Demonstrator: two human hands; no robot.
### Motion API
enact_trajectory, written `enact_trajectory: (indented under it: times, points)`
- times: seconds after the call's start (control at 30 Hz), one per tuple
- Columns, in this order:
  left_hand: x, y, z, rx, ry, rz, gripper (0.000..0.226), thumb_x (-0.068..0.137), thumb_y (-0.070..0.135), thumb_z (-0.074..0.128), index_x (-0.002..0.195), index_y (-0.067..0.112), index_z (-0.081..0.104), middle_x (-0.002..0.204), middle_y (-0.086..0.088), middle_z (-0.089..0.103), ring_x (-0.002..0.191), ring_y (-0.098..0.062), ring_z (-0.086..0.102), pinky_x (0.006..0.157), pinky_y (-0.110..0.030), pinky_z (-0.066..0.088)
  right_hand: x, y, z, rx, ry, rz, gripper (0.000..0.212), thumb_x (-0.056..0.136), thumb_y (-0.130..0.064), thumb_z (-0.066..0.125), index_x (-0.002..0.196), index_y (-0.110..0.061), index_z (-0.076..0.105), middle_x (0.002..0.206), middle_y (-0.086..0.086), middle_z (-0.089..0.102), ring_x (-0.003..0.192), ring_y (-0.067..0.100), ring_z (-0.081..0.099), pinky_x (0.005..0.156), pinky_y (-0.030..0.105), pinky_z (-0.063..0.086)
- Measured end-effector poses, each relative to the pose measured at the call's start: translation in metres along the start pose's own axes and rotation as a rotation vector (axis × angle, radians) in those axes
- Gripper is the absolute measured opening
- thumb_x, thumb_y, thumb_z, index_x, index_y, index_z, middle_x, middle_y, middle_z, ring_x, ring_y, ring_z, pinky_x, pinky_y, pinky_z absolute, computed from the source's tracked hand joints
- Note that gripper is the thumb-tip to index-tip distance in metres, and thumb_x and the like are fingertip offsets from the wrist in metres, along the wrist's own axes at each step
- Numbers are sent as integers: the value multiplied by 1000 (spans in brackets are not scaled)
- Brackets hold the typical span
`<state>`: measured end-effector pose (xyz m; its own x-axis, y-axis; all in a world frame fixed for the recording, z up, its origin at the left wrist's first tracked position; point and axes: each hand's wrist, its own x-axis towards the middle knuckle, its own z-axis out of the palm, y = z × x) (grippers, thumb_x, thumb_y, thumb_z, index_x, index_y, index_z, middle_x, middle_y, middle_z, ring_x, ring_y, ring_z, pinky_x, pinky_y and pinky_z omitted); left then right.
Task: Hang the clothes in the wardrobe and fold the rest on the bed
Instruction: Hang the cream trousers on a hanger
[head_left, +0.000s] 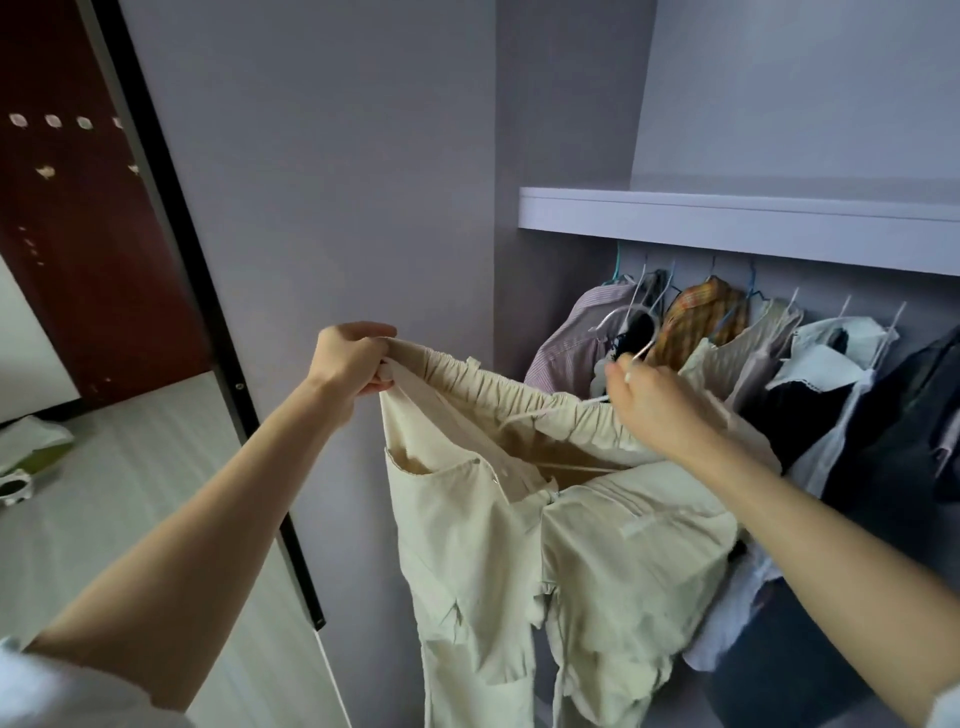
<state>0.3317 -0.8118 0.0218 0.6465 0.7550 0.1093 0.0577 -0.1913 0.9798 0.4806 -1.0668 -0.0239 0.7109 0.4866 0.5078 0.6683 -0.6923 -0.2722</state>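
Note:
A pair of cream trousers (483, 545) with an elastic waistband hangs in front of the open wardrobe. My left hand (350, 358) grips the left end of the waistband. My right hand (649, 400) holds the waistband's right end together with a white hanger (631, 325), whose hook rises above my fingers. The trouser legs drop out of the bottom of the view. Behind them, several garments (727, 338) hang on hangers from a rail hidden under the shelf.
A white shelf (727, 218) caps the wardrobe's hanging space. A dark-framed sliding door (208, 322) stands at the left, with a grey wardrobe wall (337, 182) beside it. Beyond it lie pale floor, a dark red door (78, 208) and a small white-green bag (31, 447).

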Motion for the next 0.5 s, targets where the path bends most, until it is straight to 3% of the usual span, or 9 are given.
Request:
enact_trajectory:
  times: [0.1, 0.2, 0.3, 0.4, 0.5]
  points:
    - [-12, 14, 6, 45, -133, 85, 27, 88, -1, 46, 101, 10, 67, 79, -9, 58, 64, -16, 55, 52, -19, 55, -10, -11, 14, -225, 76, -78, 39, 101, -34, 31, 113, -8, 57, 82, 22, 68, 77, 40, 65, 58, 36, 39]
    - [-29, 15, 14, 144, -338, 147, 16, 90, 5, 54, 87, 14, 68, 70, -11, 57, 53, -16, 49, 53, -23, 51, -3, -14, 8, -71, 175, -18, 36, 101, -31, 36, 104, -2, 57, 81, 29, 66, 78, 45, 63, 58, 39, 35]
    - [-44, 3, 29, 332, -413, 249, 15, 94, 3, 46, 90, 11, 58, 65, -14, 53, 40, -10, 46, 49, -20, 43, -2, -21, 6, 65, 168, -53, 32, 100, -25, 40, 91, 2, 56, 80, 33, 63, 80, 48, 60, 60, 41, 35]
    - [-51, -7, 38, 504, -464, 356, 16, 94, 7, 42, 81, 13, 47, 53, -10, 50, 41, -15, 43, 54, -25, 40, -11, -22, 12, 187, 129, -36, 32, 100, -25, 39, 89, 2, 53, 81, 33, 62, 81, 48, 58, 68, 46, 42]
    - [-54, -16, 41, 680, -496, 399, 31, 95, 12, 42, 65, 12, 35, 49, 1, 42, 48, -21, 41, 52, -25, 36, -16, -17, 16, 216, 133, -12, 33, 100, -25, 39, 93, 2, 55, 78, 30, 62, 79, 47, 58, 66, 46, 44]
